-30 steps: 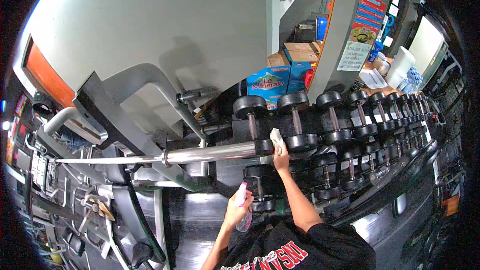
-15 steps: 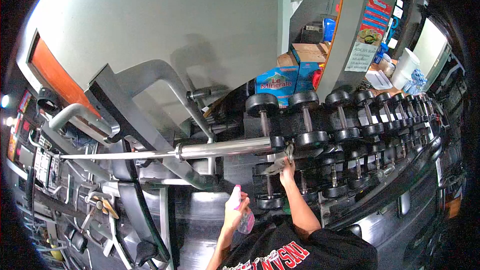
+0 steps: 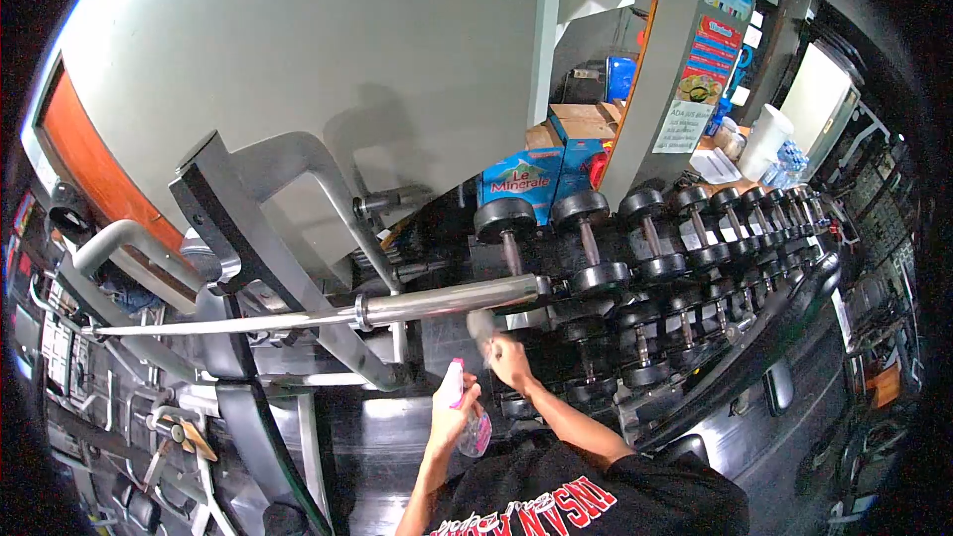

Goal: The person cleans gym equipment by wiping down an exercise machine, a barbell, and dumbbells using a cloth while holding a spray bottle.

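My left hand (image 3: pixel 449 423) is wrapped around a clear spray bottle (image 3: pixel 476 436) with a pink and white trigger head. A greyish cloth (image 3: pixel 482 329), blurred by motion, sticks out of my closed right hand (image 3: pixel 510 365). Just above the cloth runs the thick chrome end sleeve of a barbell (image 3: pixel 447 302); whether the cloth touches it, I cannot tell. Behind and to the right, black dumbbells (image 3: pixel 591 241) stand in two rows on a rack, and my right forearm hides part of the lower row.
At left stands a grey bench frame (image 3: pixel 268 238) with a black padded bench (image 3: pixel 263 447). Blue water cartons (image 3: pixel 521 179) are stacked by the wall behind the rack. A black padded bench (image 3: pixel 735 362) stretches along the rack's right side. Further back, a counter holds bottles (image 3: pixel 789 161).
My right hand with the cloth has moved left and down, from the barbell's end to below its sleeve. My left hand still holds the spray bottle, slightly further left. The view has shifted.
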A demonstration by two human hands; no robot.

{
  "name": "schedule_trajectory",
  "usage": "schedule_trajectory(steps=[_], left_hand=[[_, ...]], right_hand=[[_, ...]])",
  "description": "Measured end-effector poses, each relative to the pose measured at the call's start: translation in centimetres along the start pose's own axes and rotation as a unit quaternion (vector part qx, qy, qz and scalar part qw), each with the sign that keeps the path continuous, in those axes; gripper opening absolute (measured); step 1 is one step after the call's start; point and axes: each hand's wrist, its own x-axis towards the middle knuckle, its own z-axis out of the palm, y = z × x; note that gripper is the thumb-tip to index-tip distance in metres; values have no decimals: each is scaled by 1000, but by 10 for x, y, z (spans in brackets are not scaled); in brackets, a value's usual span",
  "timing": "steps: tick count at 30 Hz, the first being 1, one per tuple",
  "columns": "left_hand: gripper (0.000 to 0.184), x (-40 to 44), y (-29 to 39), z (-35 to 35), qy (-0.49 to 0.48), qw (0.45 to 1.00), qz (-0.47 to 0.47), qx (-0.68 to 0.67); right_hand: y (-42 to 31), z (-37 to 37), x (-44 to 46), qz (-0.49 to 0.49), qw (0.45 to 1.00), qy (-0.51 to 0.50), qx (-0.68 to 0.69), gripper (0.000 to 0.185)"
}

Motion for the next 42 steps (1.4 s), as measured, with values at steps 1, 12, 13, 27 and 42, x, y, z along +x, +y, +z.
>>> schedule_trajectory(steps=[1,12,13,27,42], left_hand=[[17,0,0,-4,-6,1000,4,-3],[19,-5,18,-53,44,996,71,15],[19,-4,20,-55,44,997,64,21],[14,26,25,-34,-104,992,-23,61],[17,32,13,-33,-146,984,-36,98]], right_hand=[[6,13,-5,14,990,0,141,22],[72,65,82,229,522,30,821,34],[65,59,90,271,479,59,833,33],[0,-66,50,186,480,244,822,19],[13,-95,72,-141,946,200,-214,42]])
